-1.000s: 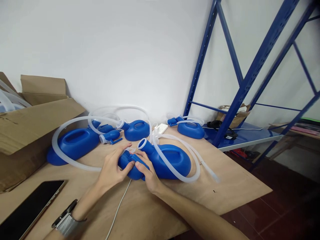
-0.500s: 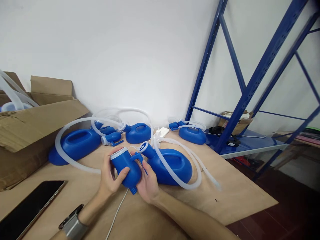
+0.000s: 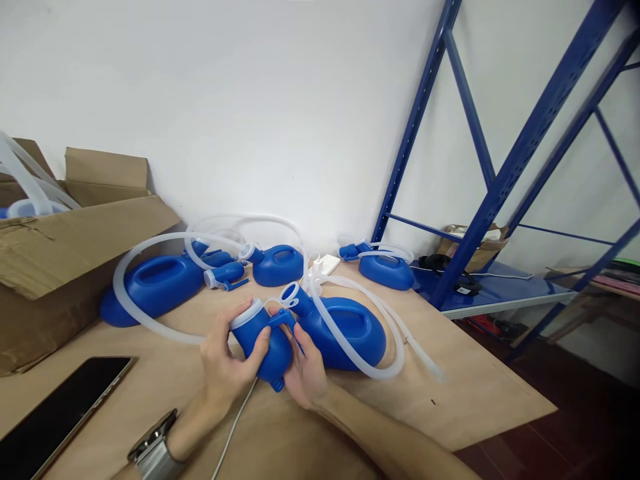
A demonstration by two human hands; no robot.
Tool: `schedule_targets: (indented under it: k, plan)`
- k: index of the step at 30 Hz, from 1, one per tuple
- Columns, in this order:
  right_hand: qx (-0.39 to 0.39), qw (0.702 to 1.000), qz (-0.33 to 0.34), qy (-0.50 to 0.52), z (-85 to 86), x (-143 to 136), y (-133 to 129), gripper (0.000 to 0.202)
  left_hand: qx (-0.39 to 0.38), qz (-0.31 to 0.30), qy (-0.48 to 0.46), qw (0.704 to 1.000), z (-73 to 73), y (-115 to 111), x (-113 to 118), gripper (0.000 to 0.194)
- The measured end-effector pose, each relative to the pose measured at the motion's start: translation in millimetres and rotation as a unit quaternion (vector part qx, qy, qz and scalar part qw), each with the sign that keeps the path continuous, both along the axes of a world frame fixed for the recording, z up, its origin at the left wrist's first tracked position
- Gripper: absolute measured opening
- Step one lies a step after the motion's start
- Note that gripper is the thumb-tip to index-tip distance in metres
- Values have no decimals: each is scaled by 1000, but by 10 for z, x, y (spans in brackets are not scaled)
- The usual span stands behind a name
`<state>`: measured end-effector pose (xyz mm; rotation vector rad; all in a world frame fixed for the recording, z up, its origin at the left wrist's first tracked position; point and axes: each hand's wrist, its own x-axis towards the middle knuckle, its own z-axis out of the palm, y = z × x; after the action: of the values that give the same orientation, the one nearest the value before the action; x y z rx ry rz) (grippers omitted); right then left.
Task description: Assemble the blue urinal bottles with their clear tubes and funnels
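A blue plastic cup-like piece [image 3: 263,340] with a whitish rim is held above the table, tilted, its rim toward the upper left. Wrapped round its left side is my left hand [image 3: 225,360], thumb across the front. My right hand [image 3: 304,367] grips its right side by the blue handle or clip. Just behind my right hand lies a large blue bottle [image 3: 345,333] with an open neck, a small whitish cap on a strap and a clear hose [image 3: 395,363] looped over it.
More blue bottles [image 3: 160,287] and a small blue piece [image 3: 226,275] lie behind. A cardboard box [image 3: 90,240] and phone [image 3: 65,413] are on the left. A white power strip [image 3: 327,265] sits near the wall. Blue metal shelving [image 3: 520,147] stands right. A cable [image 3: 233,430] crosses the front.
Both hands and the blue piece have shifted slightly right, and the piece has turned a little. The bottle's small cap now shows lifted away from its neck, which looks open.
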<state>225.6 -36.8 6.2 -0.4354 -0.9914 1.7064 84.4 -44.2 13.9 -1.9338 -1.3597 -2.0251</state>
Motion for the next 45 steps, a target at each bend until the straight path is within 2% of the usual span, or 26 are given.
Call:
schedule_targets:
  k: [5, 9, 11, 14, 16, 22, 26, 28, 30, 38, 42, 45]
  plan:
    - [-32, 999, 30, -8, -1, 2, 86, 62, -13, -6, 78, 997, 4, 188, -189, 42]
    - [-15, 1000, 17, -11, -6, 21, 168, 52, -19, -28, 134, 990, 142, 308, -398, 31]
    - [2, 999, 16, -30, -57, 15, 223, 49, -69, -73, 139, 985, 236, 342, -485, 27]
    - [34, 998, 9, -58, -165, -5, 306, 51, -173, -178, 124, 961, 344, 369, -543, 30]
    - [55, 995, -4, -81, -219, -8, 343, 54, -212, -211, 116, 947, 377, 373, -536, 32]
    - [115, 976, -57, -177, -190, 83, 369, 51, -196, -165, 87, 963, 382, 335, -511, 35]
    - [128, 978, -45, -158, -127, 120, 367, 48, -241, -213, 74, 944, 407, 320, -513, 43]
    - [127, 980, -48, -148, -104, 117, 357, 45, -263, -242, 79, 931, 417, 321, -490, 42]
    - [118, 981, -49, -149, -79, 113, 336, 42, -261, -246, 75, 930, 415, 320, -453, 39]
    - [142, 967, -65, -203, 56, 167, 223, 44, -206, -154, 62, 964, 313, 291, -328, 33]
    - [159, 943, -126, -264, 54, 132, 183, 44, -191, -124, 63, 972, 286, 253, -311, 39]
    - [157, 929, -160, -296, 36, 101, 173, 44, -184, -131, 76, 971, 287, 234, -300, 39]
